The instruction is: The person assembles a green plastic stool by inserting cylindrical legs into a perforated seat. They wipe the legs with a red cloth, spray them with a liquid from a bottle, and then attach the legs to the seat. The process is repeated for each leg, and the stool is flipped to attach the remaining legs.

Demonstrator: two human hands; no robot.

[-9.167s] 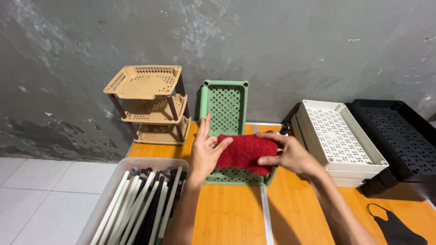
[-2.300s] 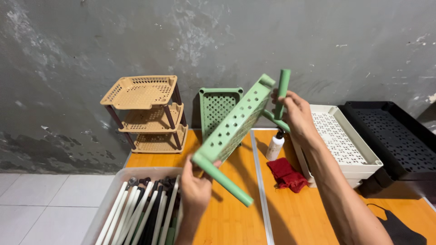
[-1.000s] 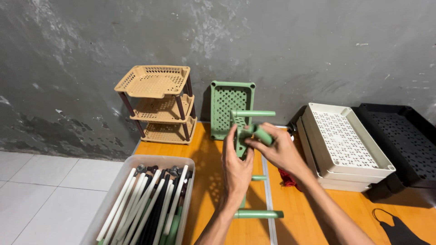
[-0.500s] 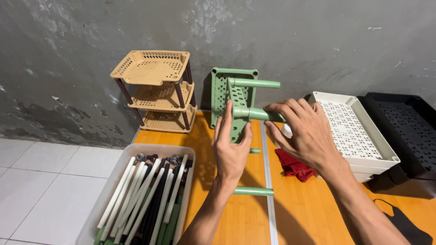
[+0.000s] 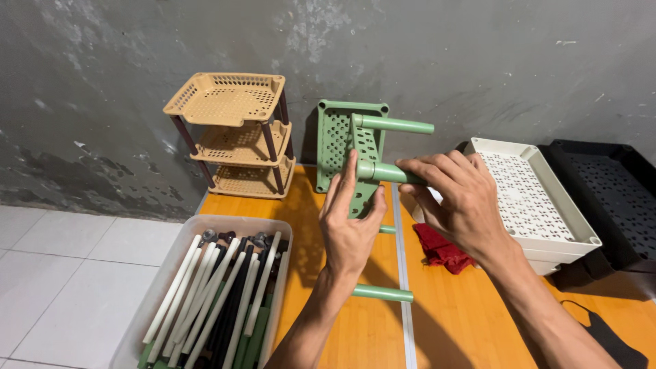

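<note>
A green perforated plastic shelf tray [image 5: 363, 147] stands on edge in front of me, with green tube legs [image 5: 395, 125] sticking out to the right. My left hand [image 5: 348, 222] lies flat against the tray's near side, fingers up. My right hand [image 5: 461, 201] wraps around one green leg close to the tray. Two lower legs [image 5: 383, 294] show beneath my hands. A second green tray [image 5: 333, 140] leans against the wall just behind. A red cloth [image 5: 443, 249] lies on the orange floor mat under my right hand.
A tan three-tier rack [image 5: 236, 133] stands at the wall on the left. A clear bin [image 5: 171, 273] of white, green and dark tubes sits at lower left. Stacked white trays [image 5: 540, 205] and black trays [image 5: 615, 191] lie at right. A black cloth [image 5: 605, 338] is at bottom right.
The green tray was wiped with the red cloth, then lifted and turned. It now stands on edge nearer the wall; the cloth lies on the mat.
</note>
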